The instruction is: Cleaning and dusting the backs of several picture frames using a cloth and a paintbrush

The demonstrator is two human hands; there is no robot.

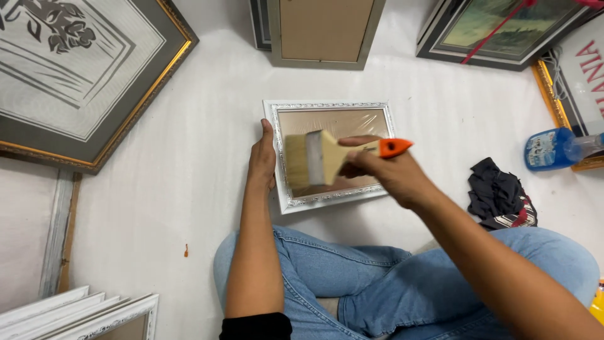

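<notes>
Now right hand (384,173) grips brush (314,158); left hand (262,158) steadies frame (327,108).

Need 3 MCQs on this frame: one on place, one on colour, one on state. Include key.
1. Where is the blue spray bottle?
A. right edge
B. on the lap
C. by the stacked frames

2. Colour of the brush handle tip?
A. green
B. orange
C. black

3. What is the left hand doing?
A. hanging free
B. gripping the dark cloth
C. resting on the silver frame

Key: 1 A, it lies beside the dark cloth at right. 2 B, orange shows past the right hand. 3 C, its fingers lie along the frame's left edge.
</notes>
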